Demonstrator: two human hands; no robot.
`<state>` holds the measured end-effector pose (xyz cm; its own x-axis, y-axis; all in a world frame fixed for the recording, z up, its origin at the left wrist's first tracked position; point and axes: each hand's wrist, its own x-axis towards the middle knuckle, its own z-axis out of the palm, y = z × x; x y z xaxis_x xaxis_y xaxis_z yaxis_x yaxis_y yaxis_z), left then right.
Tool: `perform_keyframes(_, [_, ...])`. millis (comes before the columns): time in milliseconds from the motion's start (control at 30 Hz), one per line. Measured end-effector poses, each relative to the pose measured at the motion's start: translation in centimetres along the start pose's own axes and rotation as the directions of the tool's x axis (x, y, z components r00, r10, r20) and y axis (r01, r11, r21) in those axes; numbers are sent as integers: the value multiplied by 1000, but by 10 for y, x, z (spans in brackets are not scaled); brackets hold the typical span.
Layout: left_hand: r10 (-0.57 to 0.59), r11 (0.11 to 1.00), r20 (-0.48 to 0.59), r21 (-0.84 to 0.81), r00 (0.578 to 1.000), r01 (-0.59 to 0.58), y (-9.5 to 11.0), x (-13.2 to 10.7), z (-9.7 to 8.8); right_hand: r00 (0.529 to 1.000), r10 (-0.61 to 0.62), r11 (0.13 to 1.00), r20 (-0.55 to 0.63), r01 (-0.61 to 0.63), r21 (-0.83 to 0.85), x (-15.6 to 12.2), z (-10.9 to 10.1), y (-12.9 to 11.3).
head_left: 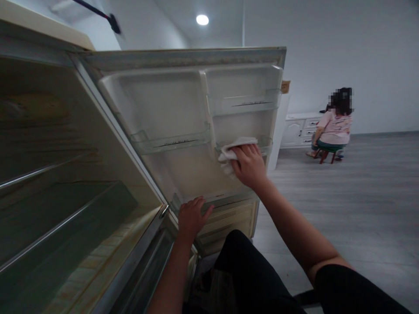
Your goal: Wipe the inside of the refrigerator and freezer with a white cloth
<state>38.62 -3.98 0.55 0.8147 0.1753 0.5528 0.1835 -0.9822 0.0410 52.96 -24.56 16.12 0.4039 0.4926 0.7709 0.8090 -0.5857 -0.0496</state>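
— How much of the cloth [234, 147] shows?
— Only its upper and left folds. The rest lies under the right hand [250, 166], mid-frame.
— The print on the door shelves [170, 141]?
— Too small to read, and the left hand [191, 216] covers part of the lowest one.
— And the fridge [49, 183]?
— Cut off by the left and bottom edges, and dim inside.
— Upper left?
— A dark rod [98, 13], blurred and cut by the top edge.
— Far right?
— A seated person [335, 128] faces away, so whatever is in front of them is hidden.

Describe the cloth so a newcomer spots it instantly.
Start at the open fridge door, inner side facing us. At its right-hand lower clear shelf, the right hand presses a crumpled white cloth. It is the only soft item among rigid plastic.
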Motion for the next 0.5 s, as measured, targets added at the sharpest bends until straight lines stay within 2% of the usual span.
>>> perform_keyframes(133, [-9,1000,-26,-25,1000,9,1,0,-1,966,-101,993,236,84,81,37,-22,-21])
perform_keyframes(233, [4,1000,-21,-30,1000,-5,-1,0,-2,899,-125,990,420,84,114,62,-30,-13])
perform_keyframes(300, [9,999,-20,-33,1000,-9,-1,-1,-2,870,-166,979,464,90,181,70,-33,2])
perform_keyframes(333, [6,1000,-19,-31,1000,-7,-1,-1,-3,877,-179,972,445,90,216,69,-33,9])
perform_keyframes(400, [-2,1000,-10,-22,1000,2,-1,-1,-5,934,-156,964,320,73,256,53,-27,20])
perform_keyframes(467, [-4,1000,2,-16,1000,4,-1,0,-6,991,-85,958,104,52,283,19,-15,18])
perform_keyframes(500, [-4,1000,5,-17,1000,4,-1,-1,-7,997,-69,944,-22,72,323,-2,-6,10])
